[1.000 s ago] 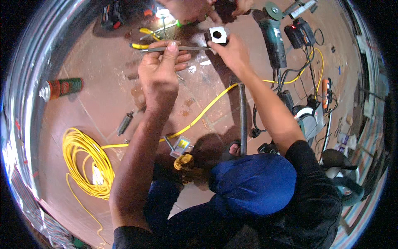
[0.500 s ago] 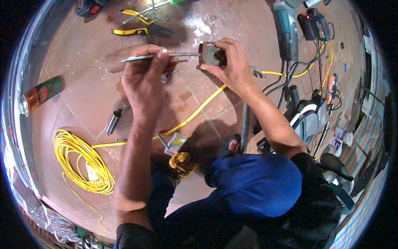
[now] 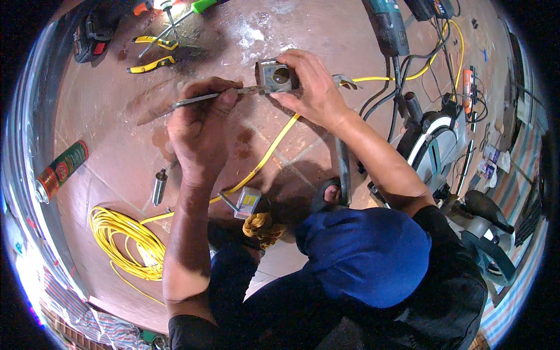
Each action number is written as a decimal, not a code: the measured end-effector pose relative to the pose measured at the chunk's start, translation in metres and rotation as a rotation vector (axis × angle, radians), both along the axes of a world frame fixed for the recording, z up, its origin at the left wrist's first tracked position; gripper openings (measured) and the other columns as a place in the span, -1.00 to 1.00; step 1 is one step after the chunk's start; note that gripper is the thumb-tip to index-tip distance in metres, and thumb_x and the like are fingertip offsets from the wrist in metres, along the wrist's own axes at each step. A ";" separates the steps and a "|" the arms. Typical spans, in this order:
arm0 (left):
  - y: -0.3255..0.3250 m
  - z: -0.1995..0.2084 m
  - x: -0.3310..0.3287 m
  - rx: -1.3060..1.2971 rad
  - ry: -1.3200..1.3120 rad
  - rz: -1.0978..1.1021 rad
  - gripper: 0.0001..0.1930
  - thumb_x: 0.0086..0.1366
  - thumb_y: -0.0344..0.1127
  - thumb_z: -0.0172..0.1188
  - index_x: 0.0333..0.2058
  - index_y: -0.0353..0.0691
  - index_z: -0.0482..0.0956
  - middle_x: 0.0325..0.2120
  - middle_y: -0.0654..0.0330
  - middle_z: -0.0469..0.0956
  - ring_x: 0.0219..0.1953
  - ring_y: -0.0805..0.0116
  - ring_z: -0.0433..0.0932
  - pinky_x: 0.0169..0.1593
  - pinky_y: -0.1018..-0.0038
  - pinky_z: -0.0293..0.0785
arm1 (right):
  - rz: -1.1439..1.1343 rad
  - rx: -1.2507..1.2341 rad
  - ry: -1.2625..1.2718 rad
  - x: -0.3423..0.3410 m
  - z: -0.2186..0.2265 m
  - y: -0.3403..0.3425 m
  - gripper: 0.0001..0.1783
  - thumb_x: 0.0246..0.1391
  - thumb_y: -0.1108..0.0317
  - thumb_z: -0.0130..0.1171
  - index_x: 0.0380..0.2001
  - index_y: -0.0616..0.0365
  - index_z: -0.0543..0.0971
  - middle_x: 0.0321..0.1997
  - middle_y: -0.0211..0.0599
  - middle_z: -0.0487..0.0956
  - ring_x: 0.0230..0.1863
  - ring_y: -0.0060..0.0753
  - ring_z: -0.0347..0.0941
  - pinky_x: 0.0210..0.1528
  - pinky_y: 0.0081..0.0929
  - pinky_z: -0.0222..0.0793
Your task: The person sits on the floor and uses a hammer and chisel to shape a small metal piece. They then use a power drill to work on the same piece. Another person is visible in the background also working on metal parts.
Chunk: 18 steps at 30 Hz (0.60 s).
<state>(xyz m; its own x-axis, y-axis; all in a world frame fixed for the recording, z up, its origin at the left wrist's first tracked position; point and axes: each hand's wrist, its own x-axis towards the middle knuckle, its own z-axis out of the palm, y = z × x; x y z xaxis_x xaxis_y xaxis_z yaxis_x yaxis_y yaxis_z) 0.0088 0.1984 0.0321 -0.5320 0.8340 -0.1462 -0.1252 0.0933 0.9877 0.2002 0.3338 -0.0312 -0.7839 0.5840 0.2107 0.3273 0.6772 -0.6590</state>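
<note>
Both forearms are extended forward from the lower edge of the view, bare below dark sleeves. The left hand is held palm-down with the fingers curled shut in a pinch grip, the thumb pressed against the index finger. The right hand is positioned ahead and to the right, fingers wrapped closed and the wrist bent inward toward the left hand. The two hands are held near each other, not touching.

1. A spray can lies at the left of the frame, with a green and red label.
2. A small grey box with a yellow label sits on the floor near the middle.
</note>
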 end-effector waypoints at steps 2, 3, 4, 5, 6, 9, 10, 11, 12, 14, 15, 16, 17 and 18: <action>0.004 0.002 0.002 -0.023 0.064 -0.052 -0.86 0.33 -0.57 0.22 -0.14 -0.35 0.59 -0.23 0.16 0.68 -0.16 0.45 0.62 -0.04 0.51 0.54 | 0.032 -0.016 -0.053 0.003 0.001 -0.001 -0.29 -0.09 0.09 0.49 0.09 0.18 0.48 0.09 -0.06 0.54 0.17 0.05 0.41 0.17 -0.09 0.35; 0.006 0.003 0.003 -0.026 0.098 -0.076 -0.86 0.33 -0.56 0.22 -0.14 -0.35 0.59 -0.22 0.16 0.68 -0.17 0.46 0.62 -0.05 0.50 0.54 | 0.059 -0.026 -0.105 0.006 0.002 -0.003 -0.28 -0.08 0.04 0.48 0.09 0.16 0.49 0.07 -0.09 0.55 0.15 0.04 0.42 0.15 -0.10 0.34; 0.008 0.004 0.003 -0.054 0.113 -0.108 -0.87 0.32 -0.55 0.23 -0.15 -0.34 0.59 -0.24 0.15 0.68 -0.19 0.45 0.63 -0.07 0.50 0.55 | 0.082 -0.030 -0.146 0.007 0.003 -0.007 -0.28 -0.07 -0.02 0.46 0.09 0.15 0.49 0.05 -0.11 0.57 0.12 0.02 0.43 0.13 -0.10 0.33; 0.010 0.005 0.003 -0.083 0.131 -0.139 -0.87 0.32 -0.53 0.23 -0.16 -0.33 0.60 -0.25 0.15 0.69 -0.22 0.44 0.64 -0.08 0.49 0.55 | 0.074 -0.010 -0.162 0.009 0.004 -0.010 -0.27 -0.07 -0.06 0.45 0.09 0.14 0.50 0.06 -0.13 0.57 0.11 0.00 0.43 0.12 -0.10 0.31; 0.012 0.007 0.003 -0.112 0.150 -0.169 -0.88 0.32 -0.52 0.23 -0.17 -0.32 0.60 -0.27 0.14 0.69 -0.24 0.43 0.65 -0.10 0.48 0.56 | 0.062 0.017 -0.167 0.010 0.005 -0.015 -0.26 -0.06 -0.10 0.43 0.09 0.12 0.50 0.06 -0.16 0.57 0.09 -0.01 0.44 0.12 -0.11 0.28; 0.017 0.013 0.000 -0.197 0.413 -0.330 -0.89 0.31 -0.45 0.25 -0.20 -0.26 0.60 -0.33 0.10 0.69 -0.30 0.35 0.68 -0.15 0.46 0.56 | -0.008 0.002 -0.133 0.012 0.006 -0.025 -0.25 -0.15 -0.06 0.44 0.10 0.03 0.49 0.07 -0.25 0.57 0.12 -0.06 0.43 0.19 -0.02 0.14; 0.020 0.013 0.000 -0.222 0.390 -0.375 -0.90 0.31 -0.43 0.26 -0.20 -0.25 0.60 -0.33 0.10 0.69 -0.30 0.31 0.69 -0.16 0.44 0.56 | -0.030 0.023 -0.127 0.014 0.007 -0.026 -0.25 -0.14 -0.06 0.44 0.11 0.02 0.49 0.08 -0.25 0.57 0.13 -0.07 0.43 0.19 -0.03 0.13; 0.023 0.013 -0.002 -0.206 0.385 -0.415 -0.90 0.31 -0.42 0.26 -0.21 -0.24 0.61 -0.34 0.09 0.69 -0.30 0.27 0.70 -0.17 0.42 0.56 | -0.050 0.040 -0.130 0.014 0.007 -0.028 -0.24 -0.14 -0.06 0.44 0.12 0.02 0.49 0.09 -0.25 0.56 0.13 -0.08 0.42 0.19 -0.03 0.13; 0.026 0.013 -0.003 -0.191 0.379 -0.454 -0.90 0.31 -0.40 0.26 -0.21 -0.22 0.61 -0.35 0.08 0.69 -0.29 0.22 0.70 -0.18 0.40 0.56 | -0.036 0.028 -0.164 0.016 0.007 -0.028 -0.25 -0.11 -0.03 0.44 0.13 0.06 0.48 0.12 -0.21 0.56 0.15 -0.06 0.43 0.21 -0.06 0.16; 0.033 0.009 -0.006 -0.186 0.405 -0.513 -0.88 0.30 -0.38 0.27 -0.21 -0.24 0.60 -0.34 0.06 0.68 -0.30 0.14 0.69 -0.19 0.34 0.55 | -0.023 0.013 -0.220 0.018 0.004 -0.028 -0.26 -0.04 0.01 0.44 0.15 0.15 0.46 0.17 -0.13 0.54 0.19 -0.01 0.43 0.24 -0.10 0.23; 0.036 0.007 -0.006 -0.169 0.425 -0.541 -0.87 0.30 -0.37 0.27 -0.22 -0.25 0.60 -0.34 0.05 0.68 -0.30 0.10 0.69 -0.20 0.31 0.55 | -0.007 -0.086 -0.183 0.019 0.002 -0.028 -0.26 -0.05 0.06 0.45 0.16 0.16 0.45 0.18 -0.10 0.53 0.21 0.02 0.42 0.26 -0.10 0.25; 0.041 0.003 -0.008 -0.137 0.427 -0.576 -0.87 0.30 -0.37 0.26 -0.22 -0.25 0.60 -0.34 0.03 0.67 -0.31 0.05 0.67 -0.20 0.29 0.55 | -0.010 -0.173 -0.117 0.017 -0.001 -0.028 -0.27 -0.05 0.12 0.45 0.16 0.18 0.44 0.19 -0.06 0.51 0.23 0.06 0.41 0.29 -0.10 0.27; 0.046 -0.002 -0.009 -0.090 0.437 -0.609 -0.87 0.30 -0.37 0.26 -0.22 -0.26 0.59 -0.34 0.01 0.66 -0.31 -0.01 0.66 -0.19 0.26 0.55 | -0.004 -0.265 -0.066 0.017 -0.005 -0.028 -0.27 -0.05 0.17 0.46 0.17 0.19 0.43 0.20 -0.03 0.50 0.25 0.09 0.40 0.31 -0.09 0.28; 0.051 -0.006 -0.010 -0.041 0.452 -0.631 -0.87 0.30 -0.37 0.25 -0.22 -0.26 0.59 -0.35 -0.01 0.65 -0.32 -0.06 0.64 -0.19 0.23 0.55 | 0.019 -0.257 -0.035 0.018 -0.008 -0.027 -0.27 -0.07 0.26 0.46 0.17 0.23 0.41 0.21 0.03 0.48 0.29 0.16 0.37 0.35 -0.12 0.31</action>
